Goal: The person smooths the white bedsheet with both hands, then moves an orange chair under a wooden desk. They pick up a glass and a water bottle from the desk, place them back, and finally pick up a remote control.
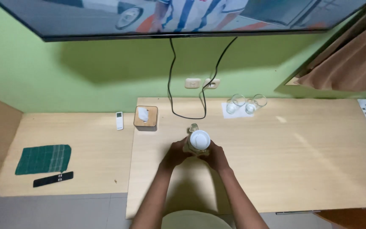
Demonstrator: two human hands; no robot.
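Observation:
A clear plastic bottle with a white cap (pixel 200 139) stands on the light wooden desk (pixel 301 161), seen from above. My left hand (pixel 175 154) wraps its left side and my right hand (pixel 215 156) wraps its right side, both gripping the bottle's body below the cap. Just behind the cap, part of a second clear bottle (pixel 194 127) shows. The lower body of the held bottle is hidden by my fingers.
Two empty glasses (pixel 245 103) sit upside down on a white paper at the back. A wooden tissue box (pixel 145 118) and a white remote (pixel 119 120) lie to the left. A green cloth (pixel 44 159) and black remote (pixel 53 179) rest on the lower shelf. Cables hang from the wall-mounted screen (pixel 183 17).

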